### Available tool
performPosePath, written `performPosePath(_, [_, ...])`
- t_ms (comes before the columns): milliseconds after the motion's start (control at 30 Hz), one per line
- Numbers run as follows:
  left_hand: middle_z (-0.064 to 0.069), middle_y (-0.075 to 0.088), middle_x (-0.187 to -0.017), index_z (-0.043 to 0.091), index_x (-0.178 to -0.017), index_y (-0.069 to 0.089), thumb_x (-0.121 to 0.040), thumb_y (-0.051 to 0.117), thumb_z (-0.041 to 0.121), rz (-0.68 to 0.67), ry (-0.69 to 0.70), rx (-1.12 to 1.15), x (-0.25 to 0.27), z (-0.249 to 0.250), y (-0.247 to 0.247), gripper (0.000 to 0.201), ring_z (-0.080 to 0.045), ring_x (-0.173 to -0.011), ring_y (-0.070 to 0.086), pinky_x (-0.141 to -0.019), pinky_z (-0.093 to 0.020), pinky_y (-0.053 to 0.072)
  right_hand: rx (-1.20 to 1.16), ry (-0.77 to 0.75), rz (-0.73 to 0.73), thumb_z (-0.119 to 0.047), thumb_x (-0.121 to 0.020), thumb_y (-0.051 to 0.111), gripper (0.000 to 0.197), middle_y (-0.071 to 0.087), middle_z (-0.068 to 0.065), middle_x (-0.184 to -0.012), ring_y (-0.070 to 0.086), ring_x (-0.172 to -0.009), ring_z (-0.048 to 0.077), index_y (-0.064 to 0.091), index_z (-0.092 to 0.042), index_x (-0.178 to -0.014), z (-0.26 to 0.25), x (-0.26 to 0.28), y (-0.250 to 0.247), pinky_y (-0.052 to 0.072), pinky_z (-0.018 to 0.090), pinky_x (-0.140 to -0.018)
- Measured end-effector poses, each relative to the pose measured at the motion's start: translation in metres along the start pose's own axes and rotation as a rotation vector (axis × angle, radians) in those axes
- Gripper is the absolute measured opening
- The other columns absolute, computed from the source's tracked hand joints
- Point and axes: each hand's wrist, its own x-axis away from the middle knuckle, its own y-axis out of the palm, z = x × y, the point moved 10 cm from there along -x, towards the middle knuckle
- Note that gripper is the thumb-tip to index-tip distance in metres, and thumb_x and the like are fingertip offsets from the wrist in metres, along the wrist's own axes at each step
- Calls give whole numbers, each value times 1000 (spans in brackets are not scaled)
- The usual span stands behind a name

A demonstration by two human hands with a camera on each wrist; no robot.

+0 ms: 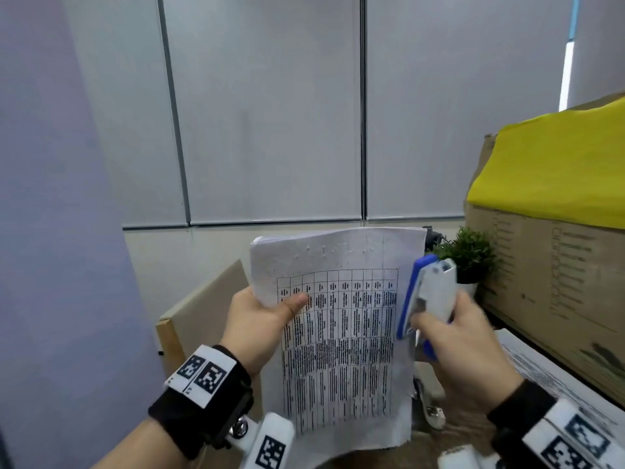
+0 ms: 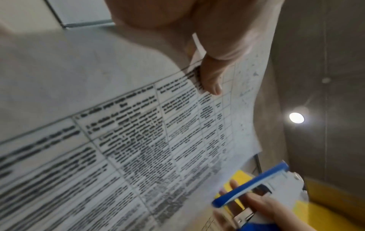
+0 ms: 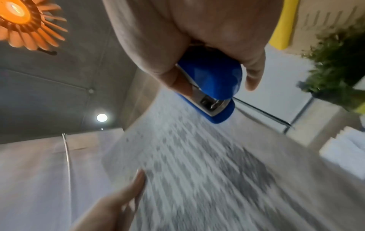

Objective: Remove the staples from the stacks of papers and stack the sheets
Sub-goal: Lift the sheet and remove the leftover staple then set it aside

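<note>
One stack of papers [image 1: 338, 333] and one blue-and-white stapler [image 1: 427, 299] are held up in front of a panelled wall, one in each of a person's two hands. The left hand [image 1: 260, 319] pinches the stack at its left edge, thumb pressed flat across the printed table on the top sheet and fingers behind; the sheets stand nearly upright and curl at the bottom. The right hand [image 1: 463, 346] is wrapped around the stapler, thumb on its metal underside, with the tool just beside the stack's right edge, its blue arm overlapping the paper's margin in the head view. The table's rows of print are too blurred to read. More printed sheets [image 1: 541, 370] lie on the worktop at lower right, beside one cardboard box [image 1: 541, 282] bearing illegible print and draped with one yellow cloth [image 1: 554, 164]. One small potted plant [image 1: 470, 255] stands behind the stapler. Both wrists wear black bands with square coded markers.
</note>
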Motion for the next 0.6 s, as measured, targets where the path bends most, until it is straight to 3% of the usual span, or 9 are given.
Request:
performPosePath(67, [0, 77, -97, 20, -98, 71, -84, 73, 7, -16, -16, 8, -3, 2, -3, 19, -15, -94, 72, -95, -39, 54, -23, -124, 171, -3, -89, 60, 21, 62, 8, -88, 55, -68, 15, 52, -19, -100, -34, -11, -24, 50, 24, -56])
performPosePath(133, [-1, 77, -97, 19, -99, 70, -84, 73, 7, -45, -34, 3, -3, 2, -1, 20, -15, -94, 72, -95, -40, 54, -13, -275, 292, -9, -89, 62, 22, 56, 3, -82, 50, -60, 7, 48, -17, -104, -75, -19, -38, 45, 13, -44])
performPosePath(167, [0, 77, -97, 19, -99, 70, -83, 73, 8, -61, -42, -5, -2, 2, 2, 20, -15, -94, 72, -96, -41, 54, -14, -345, 311, -10, -88, 64, 27, 55, 1, -81, 51, -58, 3, 46, -15, -108, -93, -23, -38, 47, 13, -44])
performPosePath(267, [1, 77, -98, 19, -102, 71, -81, 74, 14, -122, -59, -10, 4, 2, 16, 22, -16, -97, 72, -97, -44, 53, -66, -514, 283, -10, -85, 70, 44, 56, -1, -92, 57, -72, 1, 36, -18, -111, -130, -28, -19, 53, 20, -68])
performPosePath(300, [0, 77, -99, 18, -103, 71, -82, 73, 13, -142, -61, -1, 6, 3, 22, 22, -16, -97, 72, -97, -43, 53, -88, -538, 257, -11, -84, 71, 47, 56, 0, -94, 57, -74, 0, 35, -23, -110, -136, -30, -10, 52, 17, -71])
performPosePath(367, [-2, 77, -98, 15, -103, 71, -84, 72, 8, -169, -61, 32, 11, 5, 33, 20, -18, -96, 72, -94, -42, 54, -49, -557, 197, -30, -82, 73, 39, 59, -4, -89, 58, -71, -4, 42, -28, -106, -146, -33, 14, 48, 11, -66])
performPosePath(467, [-8, 77, -91, 6, -97, 72, -85, 70, 1, -200, -65, 82, 19, 10, 48, 14, -23, -87, 75, -81, -41, 59, 123, -582, 98, -63, -78, 60, 44, 61, -7, -76, 59, -64, 4, 56, -23, -96, -151, -29, 52, 46, 21, -57])
performPosePath(600, [-8, 73, -71, 3, -78, 67, -83, 71, -4, -216, -10, 83, 26, 16, 58, 9, -18, -65, 68, -62, -30, 54, 182, -665, 72, -68, -78, 49, 40, 56, -9, -62, 59, -58, 12, 54, -28, -80, -159, -13, 80, 49, 34, -53])
